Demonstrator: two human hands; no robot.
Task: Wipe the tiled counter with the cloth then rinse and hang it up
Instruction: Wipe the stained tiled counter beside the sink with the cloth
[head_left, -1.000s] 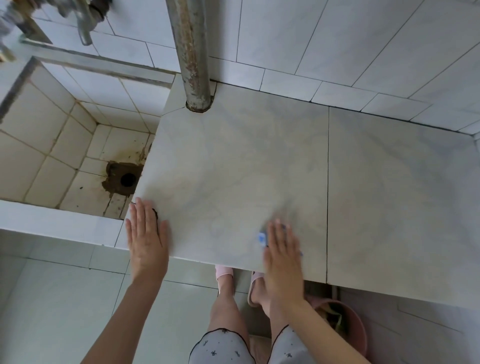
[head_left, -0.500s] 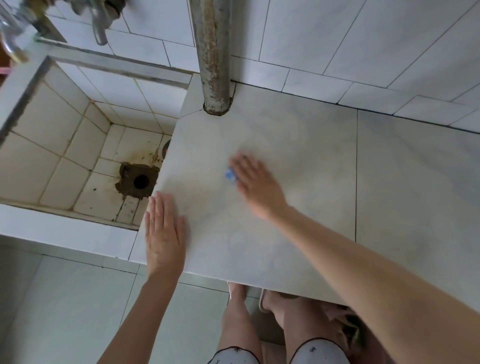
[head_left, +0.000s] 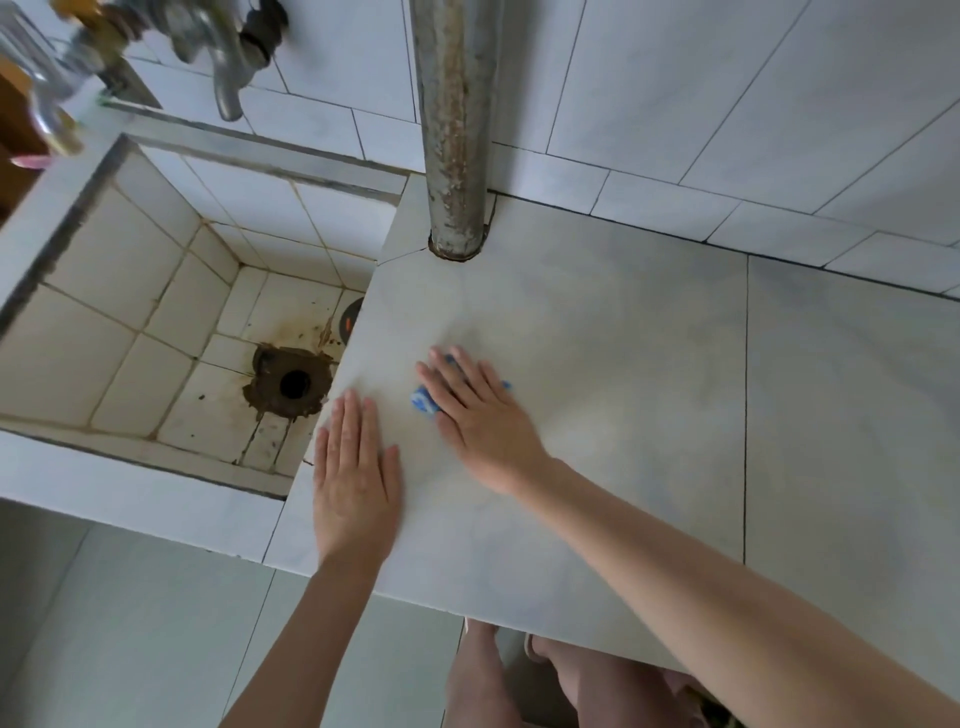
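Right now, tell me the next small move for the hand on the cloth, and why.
Probably sweep the right hand, with the blue cloth pressed flat under it, rightward across the counter. The cloth lies near the sink edge, close beside the left hand that rests flat on the counter, so little room remains that way, while a wide stretch of tile lies to the right.

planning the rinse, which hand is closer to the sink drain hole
Left. The left hand rests flat on the counter just right of the drain hole; the right hand presses the blue cloth farther right.
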